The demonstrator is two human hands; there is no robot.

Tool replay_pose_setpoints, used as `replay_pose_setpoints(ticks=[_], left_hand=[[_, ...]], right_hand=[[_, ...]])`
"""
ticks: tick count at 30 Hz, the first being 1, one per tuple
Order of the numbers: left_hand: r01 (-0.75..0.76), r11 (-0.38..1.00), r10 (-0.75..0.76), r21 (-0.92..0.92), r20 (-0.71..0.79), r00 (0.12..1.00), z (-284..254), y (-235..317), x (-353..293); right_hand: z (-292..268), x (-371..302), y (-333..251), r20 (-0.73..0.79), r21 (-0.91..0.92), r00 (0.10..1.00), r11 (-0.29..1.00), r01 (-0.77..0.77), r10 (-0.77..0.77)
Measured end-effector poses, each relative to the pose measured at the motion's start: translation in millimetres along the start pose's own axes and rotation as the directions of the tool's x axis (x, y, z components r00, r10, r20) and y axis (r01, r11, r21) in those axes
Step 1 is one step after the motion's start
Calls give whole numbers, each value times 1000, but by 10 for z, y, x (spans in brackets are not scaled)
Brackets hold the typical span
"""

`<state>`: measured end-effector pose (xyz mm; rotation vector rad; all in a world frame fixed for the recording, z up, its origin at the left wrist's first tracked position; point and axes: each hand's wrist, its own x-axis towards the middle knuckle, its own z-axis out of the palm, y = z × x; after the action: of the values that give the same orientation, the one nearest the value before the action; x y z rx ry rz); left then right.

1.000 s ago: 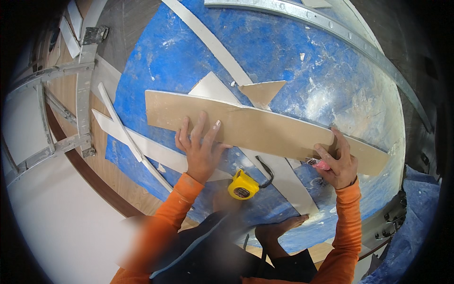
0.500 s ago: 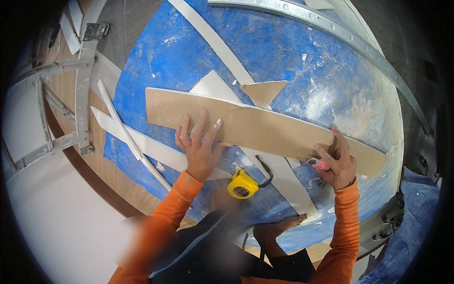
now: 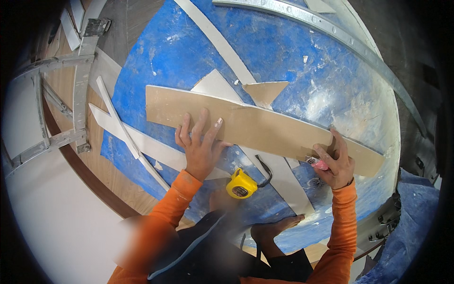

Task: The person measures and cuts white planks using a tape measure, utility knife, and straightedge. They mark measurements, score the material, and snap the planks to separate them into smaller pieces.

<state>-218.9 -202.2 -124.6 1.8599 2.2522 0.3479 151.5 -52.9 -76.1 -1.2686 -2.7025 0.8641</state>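
A long plasterboard strip [image 3: 274,125] lies slantwise across other pieces, brown paper face up, with a ragged spot on its far edge. My left hand [image 3: 201,149] grips its near edge, fingers spread over the brown face and thumb along the edge. Toward the strip's right end, my right hand [image 3: 336,163] has its fingers bent around a small pink-handled tool [image 3: 318,164]; its kind is mostly hidden by the palm. The index and middle fingers reach onto the board. Between my arms sits a yellow tape measure [image 3: 241,184] with a black strap.
White plasterboard offcuts [image 3: 139,139] and a brown triangular scrap [image 3: 267,93] lie on the blue sheet [image 3: 179,57]. A perforated metal channel [image 3: 331,29] curves along the far right. At left stands a metal frame [image 3: 81,97]. My bare foot [image 3: 274,229] is close by.
The view has shifted slightly. Both hands keep their places on the plasterboard strip, and nothing else has visibly moved.
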Motion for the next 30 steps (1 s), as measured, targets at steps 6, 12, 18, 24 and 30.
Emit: replay_pose_setpoints(ticks=[6,12,18,24,30], left_hand=[[9,1000,-9,6,4,1000,-6,22,7],[12,1000,-12,3,-15,1000,-5,41,18],[10,1000,-10,5,-16,1000,-23,64,30],[10,1000,-10,12,-20,1000,7,69,19],[17,1000,-17,-1,-29,999,11,96,38]], right_hand=[[-7,-2,-22,13,-2,1000,1000,-22,23],[-39,66,-14,-16,-33,999,999,30,-31],[-37,46,25,23,-13,1000,1000,-14,14],[-61,84,46,15,-4,1000,1000,-2,2],[-83,115,79,4,-44,1000,999,27,-27]])
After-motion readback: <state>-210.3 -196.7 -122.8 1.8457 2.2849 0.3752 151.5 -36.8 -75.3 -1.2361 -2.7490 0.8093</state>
